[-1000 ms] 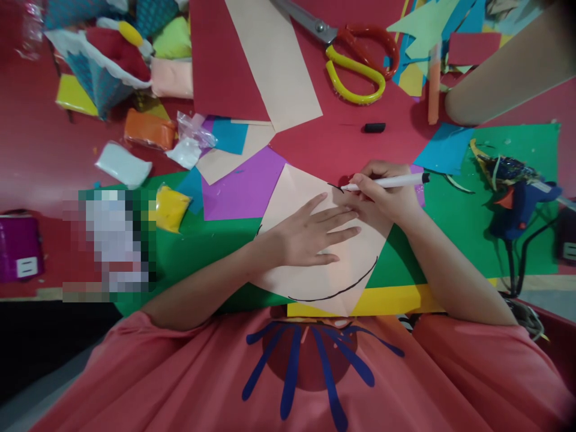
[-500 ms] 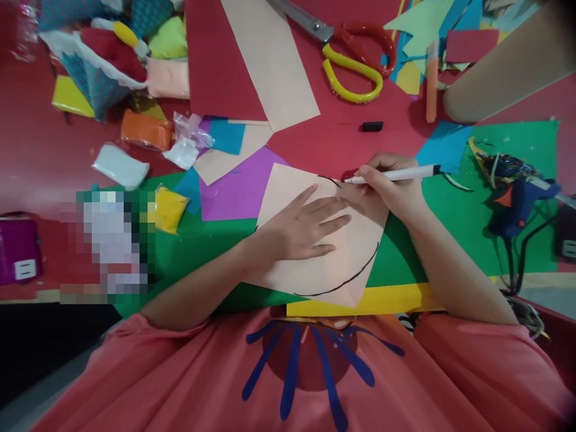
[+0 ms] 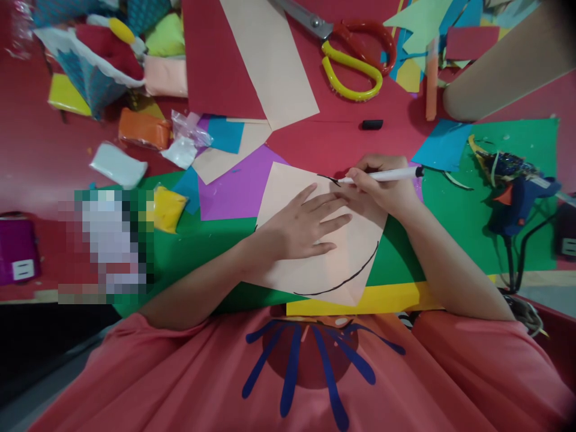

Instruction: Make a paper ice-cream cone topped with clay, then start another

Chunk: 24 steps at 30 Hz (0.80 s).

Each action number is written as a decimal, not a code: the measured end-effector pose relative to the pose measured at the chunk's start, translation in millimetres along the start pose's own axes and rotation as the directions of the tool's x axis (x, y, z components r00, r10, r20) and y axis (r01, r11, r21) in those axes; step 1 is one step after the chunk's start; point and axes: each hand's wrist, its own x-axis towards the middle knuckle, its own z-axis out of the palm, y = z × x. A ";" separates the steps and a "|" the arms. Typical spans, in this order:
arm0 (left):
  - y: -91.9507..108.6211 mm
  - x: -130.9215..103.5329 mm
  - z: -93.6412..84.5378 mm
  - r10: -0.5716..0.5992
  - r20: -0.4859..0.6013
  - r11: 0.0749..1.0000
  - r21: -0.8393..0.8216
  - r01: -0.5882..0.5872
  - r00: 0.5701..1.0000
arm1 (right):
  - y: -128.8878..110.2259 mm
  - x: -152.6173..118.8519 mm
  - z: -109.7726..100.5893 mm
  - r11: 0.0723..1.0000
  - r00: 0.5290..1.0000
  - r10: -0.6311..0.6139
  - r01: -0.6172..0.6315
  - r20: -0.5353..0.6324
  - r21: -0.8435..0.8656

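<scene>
A pale peach sheet of paper [image 3: 333, 273] lies in front of me on green paper. My left hand [image 3: 306, 225] rests flat on it with fingers spread. In my right hand [image 3: 387, 186] is a white marker [image 3: 391, 175], its tip at a short black line near the sheet's top edge. A longer curved black line [image 3: 346, 281] runs along the lower right of the sheet. The black marker cap [image 3: 372, 125] lies apart on red paper, beyond my right hand.
Scissors [image 3: 355, 66] with red and yellow handles lie at the back. A blue glue gun [image 3: 513, 207] sits at right, below a cardboard tube [image 3: 495, 78]. At left are an orange clay packet [image 3: 144, 129], a white packet [image 3: 119, 165] and a yellow packet [image 3: 168, 209].
My right hand and the marker have shifted slightly left along the sheet's top edge, and the marker tip now meets the short black line. My left hand stays in place.
</scene>
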 end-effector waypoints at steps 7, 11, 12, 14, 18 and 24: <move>-1.6 -0.2 2.1 0.001 0.005 1.000 -0.012 -0.001 1.000 | 3.0 -2.4 -7.5 0.991 0.996 0.087 -0.084 -0.026 0.105; -1.4 0.2 1.5 -0.002 0.018 1.000 -0.006 0.002 1.000 | 4.4 -3.2 -7.6 0.981 0.994 0.100 -0.092 -0.035 0.171; -1.2 0.2 1.4 -0.004 0.021 1.000 -0.001 0.004 1.000 | 4.1 -3.3 -7.2 0.984 0.996 0.083 -0.077 -0.034 0.163; -0.8 0.0 1.7 -0.004 0.016 1.000 0.010 0.004 1.000 | 2.7 -3.6 -6.6 0.991 0.999 0.043 -0.041 -0.021 0.125; -1.2 -1.5 4.2 0.009 -0.032 1.000 0.029 -0.008 0.999 | 1.0 -3.0 -8.3 0.995 0.999 0.046 -0.044 -0.016 0.094; -5.0 -2.9 6.1 -0.019 -0.048 0.996 0.082 0.023 0.999 | 6.6 0.0 -16.8 0.959 0.988 0.154 -0.141 -0.034 0.247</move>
